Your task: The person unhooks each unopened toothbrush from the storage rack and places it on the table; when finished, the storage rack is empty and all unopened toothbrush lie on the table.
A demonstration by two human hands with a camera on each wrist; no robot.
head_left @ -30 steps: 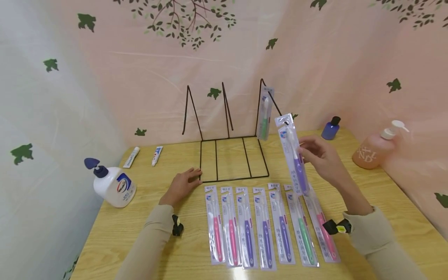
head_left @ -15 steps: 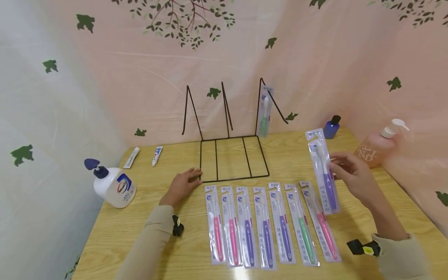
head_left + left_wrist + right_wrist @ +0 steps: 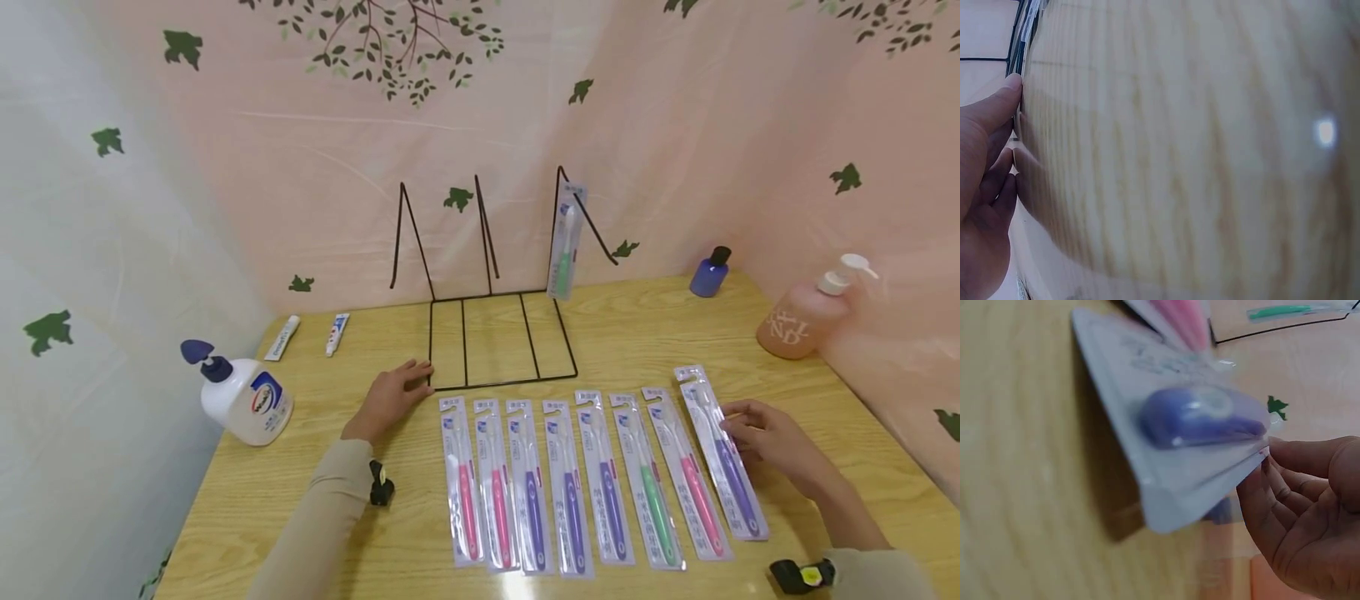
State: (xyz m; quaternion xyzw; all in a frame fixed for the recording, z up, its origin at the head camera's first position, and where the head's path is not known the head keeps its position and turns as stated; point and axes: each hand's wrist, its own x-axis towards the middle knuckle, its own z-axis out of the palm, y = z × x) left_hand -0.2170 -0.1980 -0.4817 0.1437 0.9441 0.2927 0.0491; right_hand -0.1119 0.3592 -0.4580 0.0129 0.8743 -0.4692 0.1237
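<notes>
My right hand [image 3: 772, 442] pinches the right edge of a packaged purple toothbrush [image 3: 729, 467] at the right end of a row. In the right wrist view that toothbrush pack [image 3: 1172, 419] is tilted, with a shadow on the wood beneath it. My left hand [image 3: 386, 404] rests on the table, its fingertips at the near left corner of a black wire rack [image 3: 502, 384]. In the left wrist view the left hand's fingers [image 3: 997, 106] look loosely bent. A packaged green toothbrush [image 3: 566, 250] hangs on the rack's right hook.
Several packaged toothbrushes [image 3: 572, 508] with pink, purple and green handles lie in a row before the rack. A white pump bottle [image 3: 247, 408] and two small tubes [image 3: 282, 337] are at left. A blue bottle [image 3: 708, 277] and a pink pump bottle [image 3: 798, 325] stand right.
My right hand has carried the purple toothbrush from beside the rack's right hook, rightward and down to the row's right end. The left hand has stayed put.
</notes>
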